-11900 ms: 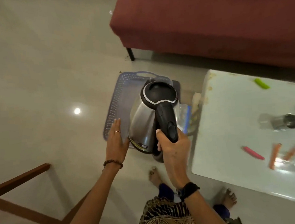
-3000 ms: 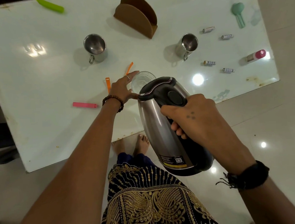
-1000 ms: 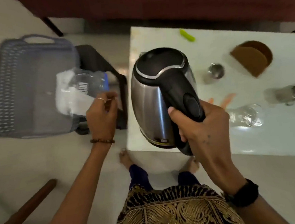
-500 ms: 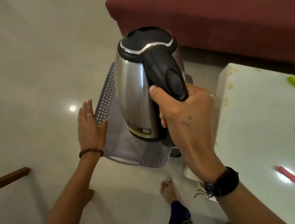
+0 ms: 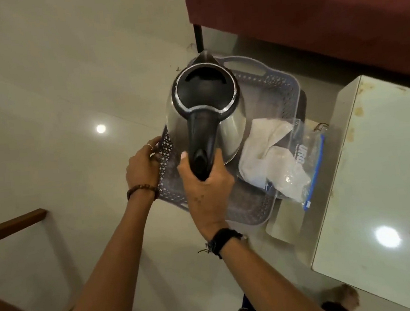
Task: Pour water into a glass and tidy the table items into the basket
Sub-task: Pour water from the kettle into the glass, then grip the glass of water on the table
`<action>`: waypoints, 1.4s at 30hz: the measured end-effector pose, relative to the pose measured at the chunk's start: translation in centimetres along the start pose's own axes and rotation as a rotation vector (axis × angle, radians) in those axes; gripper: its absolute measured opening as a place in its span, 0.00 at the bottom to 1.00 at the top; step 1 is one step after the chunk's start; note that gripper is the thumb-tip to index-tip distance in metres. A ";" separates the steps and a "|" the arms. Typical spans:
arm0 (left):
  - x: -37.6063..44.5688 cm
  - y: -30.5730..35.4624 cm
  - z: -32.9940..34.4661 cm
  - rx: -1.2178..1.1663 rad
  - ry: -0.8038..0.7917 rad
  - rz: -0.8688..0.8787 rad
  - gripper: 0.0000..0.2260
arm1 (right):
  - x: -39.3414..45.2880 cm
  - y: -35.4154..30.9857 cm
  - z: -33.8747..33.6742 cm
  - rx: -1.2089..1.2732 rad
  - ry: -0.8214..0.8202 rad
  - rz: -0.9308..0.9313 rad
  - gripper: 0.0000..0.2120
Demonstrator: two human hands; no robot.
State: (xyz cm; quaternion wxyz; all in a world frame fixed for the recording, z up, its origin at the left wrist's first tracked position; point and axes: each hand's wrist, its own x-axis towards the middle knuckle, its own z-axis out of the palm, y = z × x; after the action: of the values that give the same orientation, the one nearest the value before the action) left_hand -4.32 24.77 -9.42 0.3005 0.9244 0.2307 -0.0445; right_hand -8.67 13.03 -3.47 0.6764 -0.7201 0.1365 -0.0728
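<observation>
Two hands: steel kettle (image 5: 205, 116) over perforated plastic basket (image 5: 279, 85).

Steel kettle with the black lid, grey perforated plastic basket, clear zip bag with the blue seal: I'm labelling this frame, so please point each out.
Steel kettle with black lid (image 5: 205, 91), head view, lid centre.
Grey perforated plastic basket (image 5: 283, 86), head view, far-right wall.
Clear zip bag with blue seal (image 5: 294, 155), head view, printed middle.

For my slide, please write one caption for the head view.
Right hand lowers kettle into grey basket beside plastic bag; left hand steadies rim.
</observation>
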 end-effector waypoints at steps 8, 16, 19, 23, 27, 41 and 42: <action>-0.9 -0.3 0.9 0.064 0.017 0.005 0.21 | -1.1 1.2 -0.7 0.112 -0.210 0.084 0.17; -11.7 2.7 3.0 -0.267 0.365 0.024 0.08 | 0.8 2.1 -7.7 -0.068 -0.573 0.030 0.18; -17.0 5.3 5.3 -0.488 0.389 -0.080 0.09 | 1.2 3.1 -12.6 -0.100 -0.502 -0.010 0.13; -22.4 11.5 10.2 -0.575 0.170 -0.106 0.13 | 1.3 4.3 -21.0 -0.157 -0.352 0.071 0.11; -26.3 18.7 15.6 -0.574 -0.183 0.085 0.13 | 1.0 5.2 -31.1 -0.200 -0.178 0.142 0.15; -40.0 35.0 34.9 -0.342 -0.974 0.430 0.15 | -3.6 10.1 -65.4 -0.415 0.422 0.239 0.19; -40.7 35.4 36.0 -0.305 -1.006 0.434 0.17 | -4.0 10.5 -66.8 -0.431 0.446 0.248 0.20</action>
State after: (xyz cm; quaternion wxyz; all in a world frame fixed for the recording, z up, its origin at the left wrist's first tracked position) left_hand -22.46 -37.51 -10.83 0.5058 0.7617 -0.1324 -0.3827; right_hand -32.87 -49.98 -8.58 0.4655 -0.7909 0.3801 -0.1153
